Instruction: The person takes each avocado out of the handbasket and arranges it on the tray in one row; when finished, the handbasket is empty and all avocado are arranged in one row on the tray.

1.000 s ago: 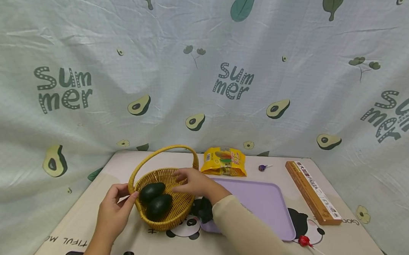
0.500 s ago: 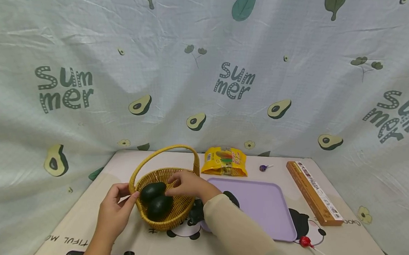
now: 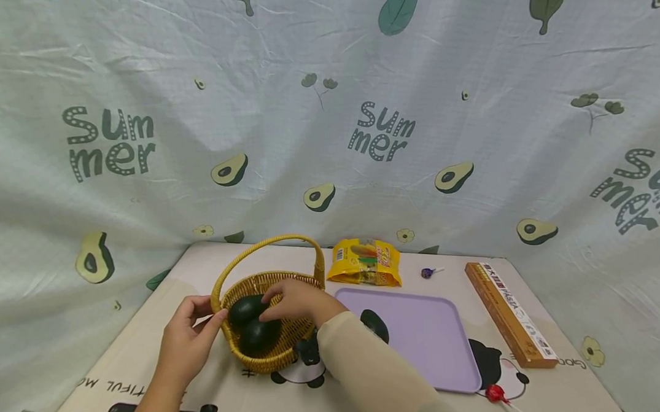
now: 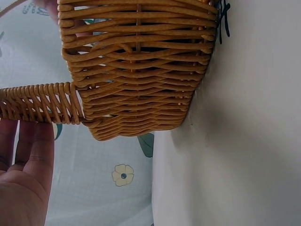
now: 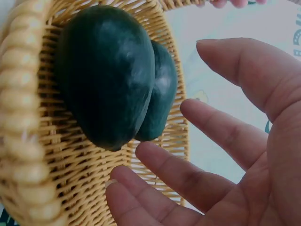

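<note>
A yellow wicker basket [image 3: 269, 350] with an arched handle [image 3: 265, 241] stands on the left of the table. Two dark green avocados [image 3: 248, 309] lie inside it, side by side. My left hand [image 3: 188, 341] pinches the foot of the handle at the basket's left side; in the left wrist view its fingers [image 4: 40, 155] touch the woven handle. Over the basket is my right hand [image 3: 295, 303], fingers spread beside the avocados. The right wrist view shows a gap between thumb and fingers, with the larger-looking avocado [image 5: 106, 75] just beyond the fingertips. Another avocado [image 3: 374, 326] rests on the purple tray [image 3: 424, 337].
Behind the tray lies a yellow snack bag [image 3: 364, 263], with a dark-wrapped lollipop [image 3: 427, 273] to its right. A long pasta box [image 3: 508, 312] is at the right edge. A red lollipop [image 3: 495, 393] lies near the front. Printed cloth [image 3: 327, 138] hangs behind the table.
My right hand has moved left and slightly down in the basket, towards the two avocados. The avocado on the tray has come into view from behind the sleeve. My left hand keeps its grip.
</note>
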Demonstrator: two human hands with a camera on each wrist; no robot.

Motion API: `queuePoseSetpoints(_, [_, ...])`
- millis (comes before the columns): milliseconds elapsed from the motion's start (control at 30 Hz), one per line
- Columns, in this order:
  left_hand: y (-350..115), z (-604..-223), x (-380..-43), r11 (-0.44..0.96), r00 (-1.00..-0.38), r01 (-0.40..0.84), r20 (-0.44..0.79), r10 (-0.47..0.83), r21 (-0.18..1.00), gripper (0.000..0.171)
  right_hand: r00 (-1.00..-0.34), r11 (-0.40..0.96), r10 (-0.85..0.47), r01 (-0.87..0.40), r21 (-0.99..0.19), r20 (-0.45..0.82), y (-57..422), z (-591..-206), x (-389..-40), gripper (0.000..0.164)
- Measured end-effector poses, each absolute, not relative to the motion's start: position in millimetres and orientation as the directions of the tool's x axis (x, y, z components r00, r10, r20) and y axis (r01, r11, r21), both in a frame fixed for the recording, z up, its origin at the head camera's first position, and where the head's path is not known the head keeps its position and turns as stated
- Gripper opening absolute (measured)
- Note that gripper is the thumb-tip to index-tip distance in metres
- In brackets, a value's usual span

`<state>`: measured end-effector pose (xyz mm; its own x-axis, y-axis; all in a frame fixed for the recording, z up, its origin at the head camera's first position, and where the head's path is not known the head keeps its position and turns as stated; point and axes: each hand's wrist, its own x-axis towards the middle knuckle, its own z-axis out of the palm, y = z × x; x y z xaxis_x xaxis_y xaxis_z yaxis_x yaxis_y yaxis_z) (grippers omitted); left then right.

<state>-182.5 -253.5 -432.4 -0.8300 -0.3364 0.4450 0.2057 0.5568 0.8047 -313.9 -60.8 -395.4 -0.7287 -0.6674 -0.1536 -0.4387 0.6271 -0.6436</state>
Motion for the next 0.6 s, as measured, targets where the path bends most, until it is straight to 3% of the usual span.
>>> queuePoseSetpoints(200, [-255.2,-435.1,-183.5,0.539,-0.834,0.215,0.441,-0.333,0.814,0.030,-0.718,0.626,-0.677,-0.446,-0.639,-0.162,-67.5,-395.3,-312.8,0.024])
queuePoseSetpoints(600, [-256.2,-434.2,-183.8,0.538,-0.837,0.215,0.438,-0.328,0.815,0.028,-0.709,0.640,-0.670,-0.402,-0.655,-0.220,-77.3,-401.4,-308.3,0.019])
